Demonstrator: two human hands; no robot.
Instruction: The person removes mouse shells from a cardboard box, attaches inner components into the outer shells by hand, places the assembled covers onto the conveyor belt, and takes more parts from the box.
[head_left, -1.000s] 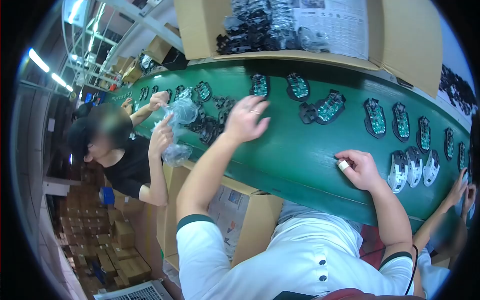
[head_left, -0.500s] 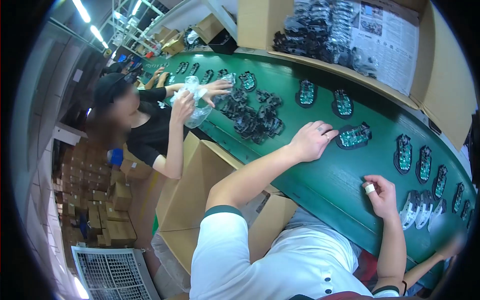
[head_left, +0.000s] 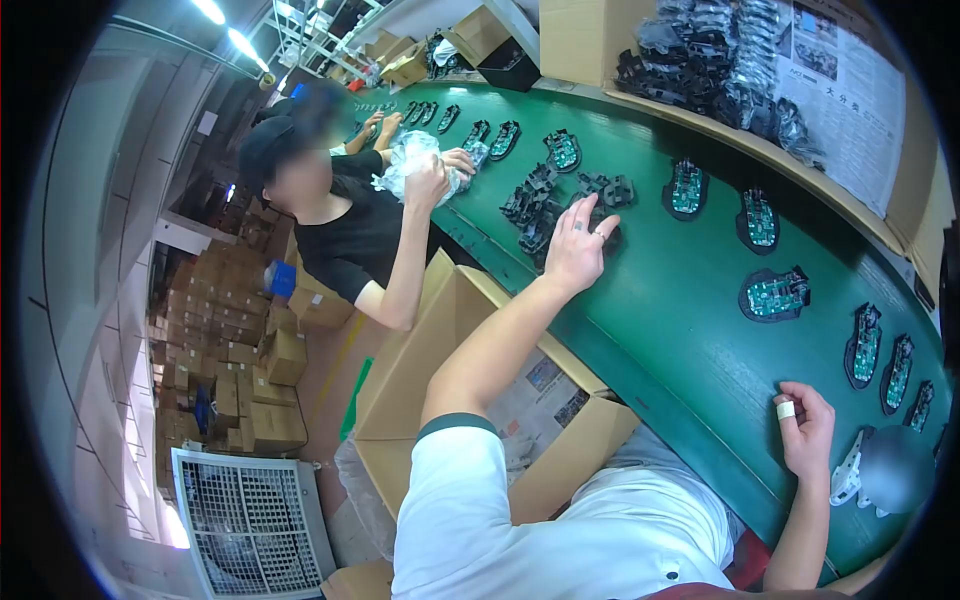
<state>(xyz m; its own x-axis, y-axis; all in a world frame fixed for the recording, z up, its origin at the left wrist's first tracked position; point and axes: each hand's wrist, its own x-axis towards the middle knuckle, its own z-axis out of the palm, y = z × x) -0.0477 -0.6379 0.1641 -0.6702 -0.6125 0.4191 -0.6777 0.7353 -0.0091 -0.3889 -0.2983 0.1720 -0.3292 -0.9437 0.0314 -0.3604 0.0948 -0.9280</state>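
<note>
My left hand [head_left: 578, 245] reaches over a pile of black plastic parts [head_left: 532, 203] on the green bench. Its fingers are spread and partly cover the pile; whether they touch a part cannot be made out. Rings show on its fingers. My right hand [head_left: 806, 428] is by the near edge of the bench, loosely curled, with white tape round the thumb and nothing visible in it. Between my hands, a green circuit board [head_left: 776, 295] sits in a black shell. Others like it stand in a line, including one board [head_left: 686, 188] farther back.
A co-worker in black [head_left: 350, 225] handles clear plastic bags [head_left: 415, 165] on the left. An open carton [head_left: 400, 395] stands against the bench. Another box [head_left: 690, 105] at the back holds bagged black parts. White curved pieces [head_left: 848, 475] lie at right, partly behind a blur.
My left hand has moved left from beside a circuit board to the black parts pile, its fingers spreading. The view has shifted. The co-worker's hands have drawn back from the pile with the bag.
</note>
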